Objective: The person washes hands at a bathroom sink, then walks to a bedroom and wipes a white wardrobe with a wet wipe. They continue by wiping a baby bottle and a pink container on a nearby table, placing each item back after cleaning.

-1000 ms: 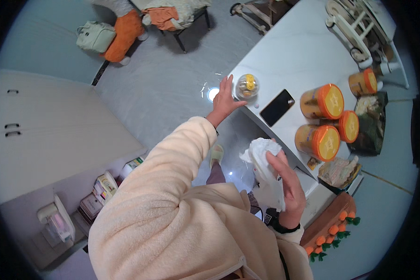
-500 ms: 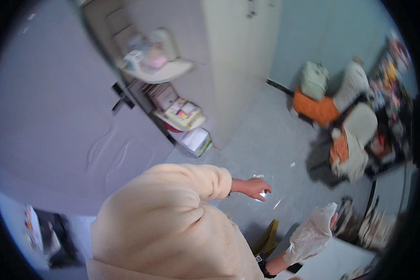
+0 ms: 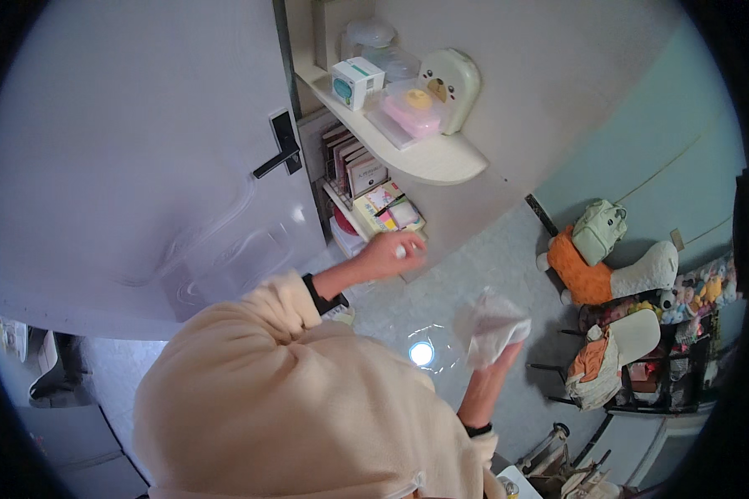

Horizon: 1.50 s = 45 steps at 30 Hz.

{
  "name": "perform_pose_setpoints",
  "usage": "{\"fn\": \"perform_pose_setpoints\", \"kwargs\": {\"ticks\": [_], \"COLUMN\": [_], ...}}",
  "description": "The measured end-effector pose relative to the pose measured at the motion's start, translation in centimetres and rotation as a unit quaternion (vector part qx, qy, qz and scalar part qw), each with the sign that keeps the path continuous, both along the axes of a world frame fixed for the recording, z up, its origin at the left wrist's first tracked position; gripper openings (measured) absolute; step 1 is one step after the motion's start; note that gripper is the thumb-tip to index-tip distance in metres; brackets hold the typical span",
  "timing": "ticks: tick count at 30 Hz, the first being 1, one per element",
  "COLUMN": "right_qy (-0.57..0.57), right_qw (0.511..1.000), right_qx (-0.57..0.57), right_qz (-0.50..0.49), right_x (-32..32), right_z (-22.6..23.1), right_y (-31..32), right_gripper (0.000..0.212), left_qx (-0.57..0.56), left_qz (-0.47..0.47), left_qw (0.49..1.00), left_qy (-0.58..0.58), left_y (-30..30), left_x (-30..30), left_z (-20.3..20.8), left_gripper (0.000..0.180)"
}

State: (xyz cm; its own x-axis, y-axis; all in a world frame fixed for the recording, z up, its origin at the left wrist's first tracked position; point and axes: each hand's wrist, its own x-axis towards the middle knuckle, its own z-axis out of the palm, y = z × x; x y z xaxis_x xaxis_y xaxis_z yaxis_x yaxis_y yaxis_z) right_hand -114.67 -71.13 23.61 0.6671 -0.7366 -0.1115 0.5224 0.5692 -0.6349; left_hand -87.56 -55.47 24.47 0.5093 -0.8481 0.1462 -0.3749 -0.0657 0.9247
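My left hand (image 3: 387, 257) is curled closed in front of the lower shelf, with a small white thing (image 3: 401, 251) showing between its fingers. That thing is too small and blurred to name. My right hand (image 3: 508, 356) is raised over the floor on the right. It holds a thin, crumpled white cloth (image 3: 498, 323), which covers most of its fingers. Nearest to my left hand are a colourful box (image 3: 383, 203) with a black pen lying on it and several upright books (image 3: 354, 158).
A rounded upper shelf (image 3: 449, 170) holds a white box (image 3: 357, 81), a pink container (image 3: 412, 112) and a bear-faced case (image 3: 458, 83). On the left is a door with a black handle (image 3: 279, 158). A chair (image 3: 637, 337), green backpack (image 3: 599, 231) and orange-and-white plush (image 3: 578, 266) stand right.
The view has swung toward the shelves, which now look closer. My left hand has moved left and up to the lower shelf. My right hand has risen with the cloth.
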Motion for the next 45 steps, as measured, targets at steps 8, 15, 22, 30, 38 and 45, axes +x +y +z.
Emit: {"fn": "perform_pose_setpoints", "kwargs": {"ticks": [8, 15, 22, 30, 38, 45], "right_qy": [0.192, 0.482, 0.377, 0.283, 0.094, 0.066], "right_qw": [0.914, 0.430, 0.434, 0.440, 0.935, 0.994], "right_qx": [-0.345, -0.763, -0.818, -0.852, -0.316, -0.056], "right_qz": [-0.095, -0.019, -0.012, 0.004, 0.132, 0.069], "right_x": [19.6, 29.9, 29.6, 28.3, 25.1, 28.0], "right_z": [7.5, 5.8, 6.8, 6.2, 6.3, 9.4], "right_y": [-4.9, -6.4, -7.8, -6.3, -4.8, -7.3], "right_gripper": [0.057, 0.067, 0.062, 0.053, 0.044, 0.041], "left_qx": [-0.106, -0.079, -0.013, -0.051, -0.045, -0.052], "left_qz": [0.215, 0.260, 0.246, 0.261, 0.274, 0.280], "left_qw": [0.967, 0.962, 0.963, 0.956, 0.951, 0.953], "left_qy": [-0.082, -0.019, 0.111, 0.125, 0.134, 0.107], "left_y": [2.4, -1.8, -5.3, -6.8, -7.4, -7.0], "left_x": [13.3, 17.7, 19.8, 20.3, 20.1, 20.0], "left_z": [7.6, 9.6, 10.8, 10.5, 10.8, 10.4], "left_gripper": [0.031, 0.047, 0.057, 0.046, 0.034, 0.037]}}
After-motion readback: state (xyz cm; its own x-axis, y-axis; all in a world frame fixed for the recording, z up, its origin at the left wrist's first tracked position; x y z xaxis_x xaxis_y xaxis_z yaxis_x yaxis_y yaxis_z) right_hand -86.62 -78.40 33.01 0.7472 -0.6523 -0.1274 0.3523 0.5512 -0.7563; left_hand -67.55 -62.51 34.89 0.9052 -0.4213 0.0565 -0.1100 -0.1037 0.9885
